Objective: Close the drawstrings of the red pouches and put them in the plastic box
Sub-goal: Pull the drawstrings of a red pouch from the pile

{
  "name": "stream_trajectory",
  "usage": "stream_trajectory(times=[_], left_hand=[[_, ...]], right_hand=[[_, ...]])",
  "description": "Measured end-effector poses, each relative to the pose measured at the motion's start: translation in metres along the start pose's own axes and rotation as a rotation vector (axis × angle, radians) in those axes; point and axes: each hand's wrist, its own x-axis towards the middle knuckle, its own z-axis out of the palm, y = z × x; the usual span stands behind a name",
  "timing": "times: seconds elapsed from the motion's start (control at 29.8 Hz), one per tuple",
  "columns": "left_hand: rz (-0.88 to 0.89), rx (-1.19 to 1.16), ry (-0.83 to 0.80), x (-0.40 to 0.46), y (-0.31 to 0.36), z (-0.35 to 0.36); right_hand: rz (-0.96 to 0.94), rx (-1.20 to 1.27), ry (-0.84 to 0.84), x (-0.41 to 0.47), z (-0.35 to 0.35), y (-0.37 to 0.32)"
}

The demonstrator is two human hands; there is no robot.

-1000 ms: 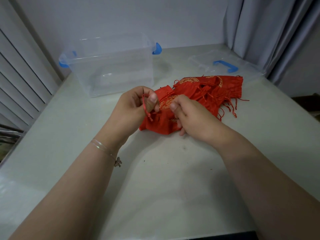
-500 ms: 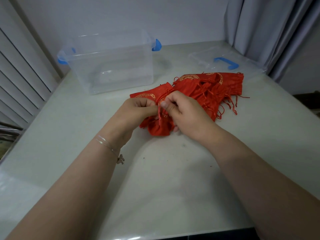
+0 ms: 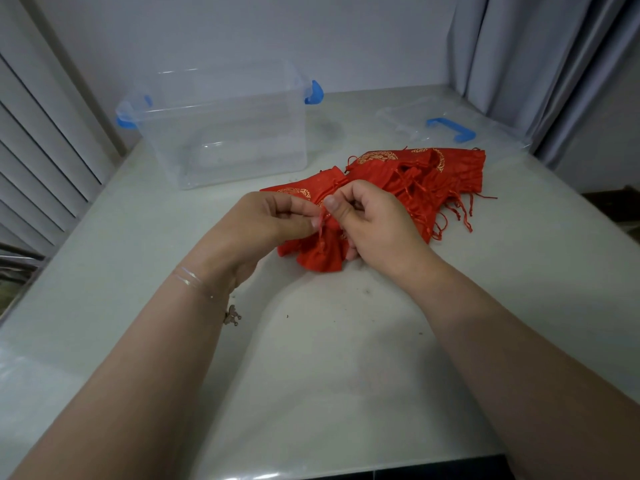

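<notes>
Pale table point(image 3: 346, 358), both hands' fingers point(image 3: 301, 211) on unlettered red pouch point(image 3: 322, 254)

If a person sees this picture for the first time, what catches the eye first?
First, the two hands, left hand and right hand, pinching a red pouch at the table's middle. Behind them lies a pile of red pouches. Far left stands the clear plastic box, with nothing visible inside.
</notes>
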Motion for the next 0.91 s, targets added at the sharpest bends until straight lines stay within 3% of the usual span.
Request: stream_trajectory(times=[0.2,0.3,0.5,0.67,0.91], left_hand=[[0.110,0.137,0.056,-0.004,0.002,0.012],[0.111,0.062,0.091,-0.004,0.000,0.011],[0.123,-0.049,0.087,-0.002,-0.003,0.007],[0.115,-0.126,0.093,-0.002,-0.001,0.012],[0.070,-0.123,0.128,0.000,-0.001,0.013]], right_hand=[[-0.143,-0.010,-0.007,0.001,0.006,0.001],[-0.086,0.158,0.018,0.003,0.003,-0.002],[0.087,0.355,-0.131,0.007,-0.003,0.004],[0.101,0.253,0.027,0.009,0.003,0.005],[0.155,0.314,-0.054,0.005,0.007,0.002]])
